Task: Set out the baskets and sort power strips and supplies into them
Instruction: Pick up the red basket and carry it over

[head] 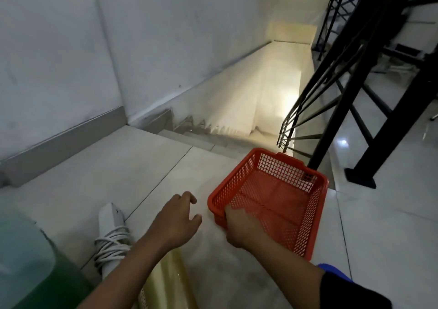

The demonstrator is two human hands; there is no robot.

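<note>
- The red mesh basket (272,199) sits at the landing's edge, just in front of the top step of the stairs (237,119) going down; whether its base touches the floor tiles cannot be told.
- The right hand (239,230) is clamped on the basket's near-left corner: fingers curl over the rim into the basket, and the forearm reaches in from the lower right with a dark sleeve at the elbow.
- The left hand (177,218) hovers left of the basket, apart from it, palm down, fingers loosely spread and holding nothing.
- A white power strip (111,235) with its cord wound around it lies on the floor tiles left of the basket, beyond the left forearm.
- A yellowish translucent roll (170,282) lies under that forearm, nearer than the basket.
- A black metal railing (343,90) rises right of the basket, beside the stairs.
- A green translucent container (26,268), blurred, stands far left of the basket.
</note>
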